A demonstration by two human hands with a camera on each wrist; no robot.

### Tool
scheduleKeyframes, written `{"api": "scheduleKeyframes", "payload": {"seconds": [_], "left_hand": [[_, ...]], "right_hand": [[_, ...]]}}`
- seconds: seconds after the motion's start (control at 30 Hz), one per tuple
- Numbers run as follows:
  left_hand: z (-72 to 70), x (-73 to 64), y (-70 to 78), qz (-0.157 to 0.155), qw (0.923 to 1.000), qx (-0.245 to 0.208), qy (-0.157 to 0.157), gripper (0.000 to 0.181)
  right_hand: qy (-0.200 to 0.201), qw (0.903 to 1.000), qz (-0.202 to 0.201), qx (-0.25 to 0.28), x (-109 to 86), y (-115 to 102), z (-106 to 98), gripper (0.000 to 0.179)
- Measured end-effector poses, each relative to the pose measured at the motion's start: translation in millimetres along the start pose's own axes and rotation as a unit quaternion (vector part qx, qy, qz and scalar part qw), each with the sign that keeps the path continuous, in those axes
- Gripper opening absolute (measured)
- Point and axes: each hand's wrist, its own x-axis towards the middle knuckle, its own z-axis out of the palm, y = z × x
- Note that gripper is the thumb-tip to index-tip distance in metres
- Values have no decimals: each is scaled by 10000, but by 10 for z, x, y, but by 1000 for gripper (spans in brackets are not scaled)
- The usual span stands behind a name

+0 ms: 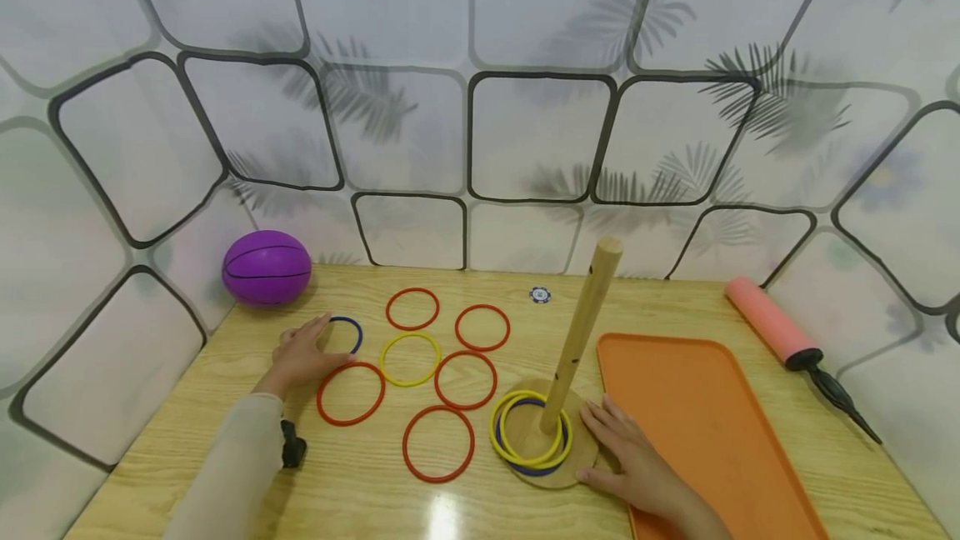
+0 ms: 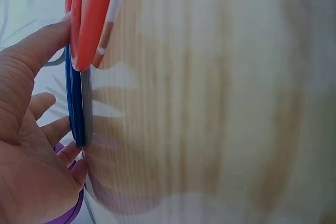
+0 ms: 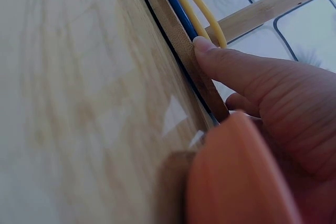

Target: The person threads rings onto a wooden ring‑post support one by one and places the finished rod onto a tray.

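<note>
At the left, my left hand [image 1: 306, 352] reaches over a blue ring [image 1: 360, 336] lying on the table, its fingers spread around the ring's far side. The thumb lies close by the edge of a neighbouring red ring [image 1: 350, 423]; in the left wrist view the fingertips are right at the blue ring's rim. My right hand [image 1: 633, 469] rests on the edge of a round wooden base [image 1: 587, 444], with the thumb [image 3: 207, 45] against its rim. From this base rises a tall wooden post [image 1: 581, 332]. Yellow rings [image 1: 493, 432] and blue rings [image 1: 517, 468] lie around its foot.
More red rings [image 1: 472, 442] and a yellow ring [image 1: 438, 361] lie mid-table. An orange tray [image 1: 697, 407] sits right of the base, partly under my right forearm. Farther out are a purple ball [image 1: 267, 269], a poker chip [image 1: 540, 295] and a pink hand pump [image 1: 772, 323].
</note>
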Motion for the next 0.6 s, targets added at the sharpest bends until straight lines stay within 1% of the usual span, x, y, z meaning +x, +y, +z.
{"api": "scheduleKeyframes", "payload": {"seconds": [0.23,0.43,0.6], "left_hand": [[10,12,-24,12,10000,23,38,96],[7,23,-42,39,9999,126,109,94],[-16,1,-20,80,9999,-16,89,96]], "right_hand": [[56,9999,-70,-49,0,-4,-3,77],[-1,9999,-99,-43,-4,-11,-7,77],[-56,10000,-55,-1,-5,-8,-9,78]]}}
